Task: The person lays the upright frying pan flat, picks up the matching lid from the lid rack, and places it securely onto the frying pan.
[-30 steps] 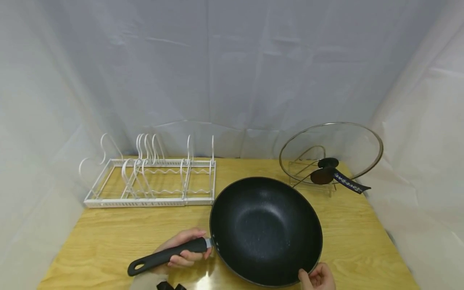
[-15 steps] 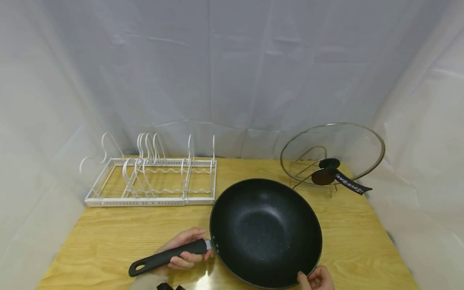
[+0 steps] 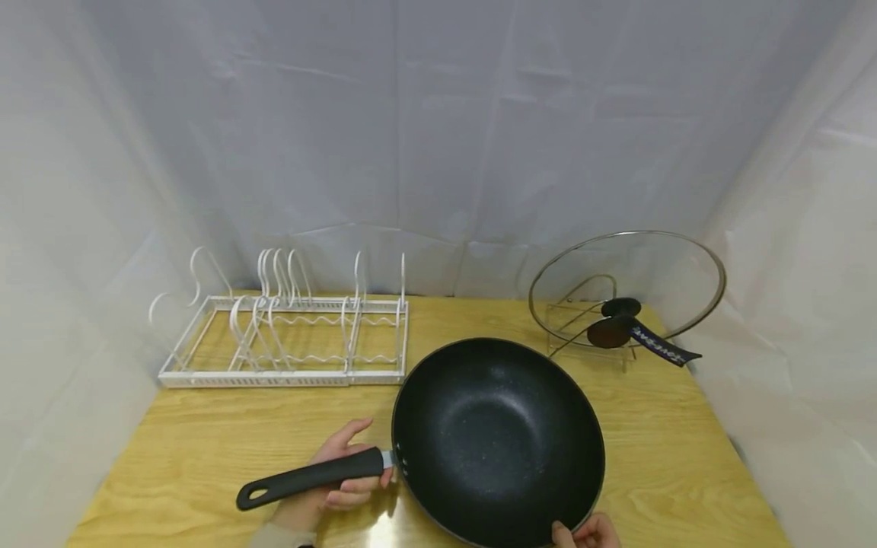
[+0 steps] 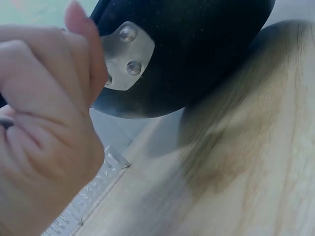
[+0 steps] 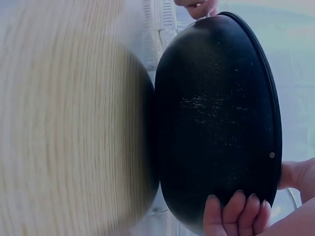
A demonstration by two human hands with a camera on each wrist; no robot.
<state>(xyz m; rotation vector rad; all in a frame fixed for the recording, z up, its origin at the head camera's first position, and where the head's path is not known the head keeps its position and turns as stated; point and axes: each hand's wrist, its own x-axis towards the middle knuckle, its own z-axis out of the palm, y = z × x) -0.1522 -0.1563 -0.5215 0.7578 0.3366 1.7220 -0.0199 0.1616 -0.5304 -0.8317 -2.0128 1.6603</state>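
Note:
A black wok point(image 3: 493, 449) with a long black handle point(image 3: 308, 481) hangs tilted in both hands at the front of the table, its inside facing me. My left hand point(image 3: 337, 447) grips the handle from beneath, close to the metal bracket point(image 4: 130, 56), with one fingertip sticking up. At the near right rim my right hand point(image 3: 591, 533) pinches the edge; its fingers point(image 5: 236, 214) lie against the outer wall in the right wrist view. That view shows the wok's underside close to the tabletop; whether they touch I cannot tell.
A white wire rack point(image 3: 274, 380) with upright hoops stands at the back left of the wooden table point(image 3: 205, 441). At the back right, a large glass lid point(image 3: 658, 266) with a black knob and lettered black piece leans in a wire stand point(image 3: 558, 320). Pale sheeting surrounds the table.
The wok has shifted slightly left and toward me. A finger of my left hand has lifted away from the handle, while my right hand has moved slightly left with the rim.

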